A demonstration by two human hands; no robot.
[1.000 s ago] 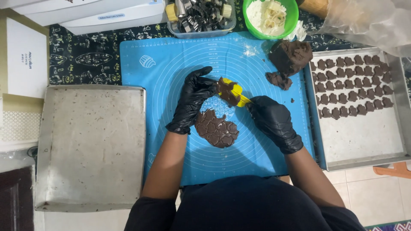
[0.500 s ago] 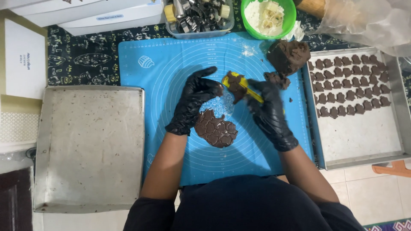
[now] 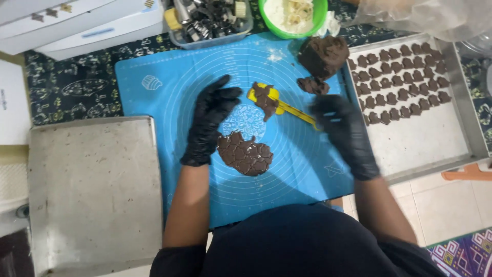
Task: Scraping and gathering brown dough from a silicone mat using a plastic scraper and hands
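Note:
Both my hands wear black gloves over a blue silicone mat (image 3: 154,102). My left hand (image 3: 212,115) lies flat on the mat with fingers spread, just above a rolled-out sheet of dark chocolate dough (image 3: 245,153) stamped with cut shapes. My right hand (image 3: 342,128) grips the handle of a yellow spatula (image 3: 287,107); its blade carries a scrap of dough (image 3: 264,97). A big lump of dough (image 3: 323,55) and a smaller piece (image 3: 312,85) sit at the mat's far right.
A metal tray (image 3: 435,138) on the right holds rows of cut chocolate cookies (image 3: 405,72). A bare metal tray (image 3: 92,190) lies on the left. Behind the mat stand a clear box of cutters (image 3: 207,20), a green bowl (image 3: 292,13) and white boxes (image 3: 77,20).
My right hand has moved right and toward the lump of dough, carrying the spatula with the dough scrap. My left hand has let go of the scrap and stays on the mat.

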